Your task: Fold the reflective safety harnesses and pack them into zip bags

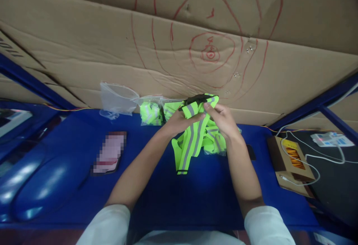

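Both my hands hold one bundle of neon-green straps [186, 153] with grey reflective stripes and a black part at the top. My left hand [180, 122] is closed round its left side. At its upper right, my right hand [222, 119] pinches a strap between thumb and fingers. The strap ends hang down over the blue table [156, 200]. Behind my left hand lies a clear bag with a folded green piece [151, 113]. More bagged green straps [214, 142] lie under and beside my right hand.
An empty clear bag [117, 99] leans on the cardboard wall [92, 47]. A phone [110, 151] lies at the left. At the right are an open brown box [292, 159], white cables and a power strip [331, 139].
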The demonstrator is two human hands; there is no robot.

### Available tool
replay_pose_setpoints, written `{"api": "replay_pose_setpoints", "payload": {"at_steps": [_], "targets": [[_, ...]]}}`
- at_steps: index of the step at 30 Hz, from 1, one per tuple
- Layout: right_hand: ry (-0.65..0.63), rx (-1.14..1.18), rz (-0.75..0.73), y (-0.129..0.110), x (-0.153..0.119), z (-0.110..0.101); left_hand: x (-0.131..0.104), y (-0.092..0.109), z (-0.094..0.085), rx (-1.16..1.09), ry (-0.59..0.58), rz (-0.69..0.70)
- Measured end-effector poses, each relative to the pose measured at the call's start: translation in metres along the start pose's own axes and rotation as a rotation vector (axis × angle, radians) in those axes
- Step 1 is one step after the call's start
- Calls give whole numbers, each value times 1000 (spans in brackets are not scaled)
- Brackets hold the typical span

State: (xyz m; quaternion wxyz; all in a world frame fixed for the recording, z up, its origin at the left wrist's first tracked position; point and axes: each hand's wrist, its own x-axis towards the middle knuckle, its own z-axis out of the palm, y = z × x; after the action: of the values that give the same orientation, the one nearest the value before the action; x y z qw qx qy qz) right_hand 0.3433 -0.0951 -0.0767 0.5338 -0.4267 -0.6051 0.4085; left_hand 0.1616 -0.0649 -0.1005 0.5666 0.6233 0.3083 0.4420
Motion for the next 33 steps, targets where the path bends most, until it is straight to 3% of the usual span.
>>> {"api": "replay_pose_setpoints", "payload": {"at_steps": [3, 6, 9, 12, 19, 23, 27, 31, 33], "targets": [[-160, 4, 24, 0, 1, -22, 2, 3, -4, -54, 46, -11], [-175, 97, 123, -2, 2, -40, 3, 7, -14, 34, -47, -53], [-174, 44, 235, -2, 2, -43, 2, 5, -15, 87, -167, -97], [-248, -7, 256, -4, 1, -36, 2, -2, -7, -2, -201, -139], [72, -79, 27, -16, -5, -24, 1, -11, 18, -303, -228, -337], [168, 25, 110, -18, -7, -16, -3, -14, 23, -417, -314, -425], [184, 230, 275, -20, -2, -16, -4, -21, 26, -440, -351, -397], [208, 333, 276, -22, 2, -16, 0, -29, 20, -381, -307, -344], [199, 334, 284, -21, 3, -15, 0, -31, 16, -377, -367, -369]]}}
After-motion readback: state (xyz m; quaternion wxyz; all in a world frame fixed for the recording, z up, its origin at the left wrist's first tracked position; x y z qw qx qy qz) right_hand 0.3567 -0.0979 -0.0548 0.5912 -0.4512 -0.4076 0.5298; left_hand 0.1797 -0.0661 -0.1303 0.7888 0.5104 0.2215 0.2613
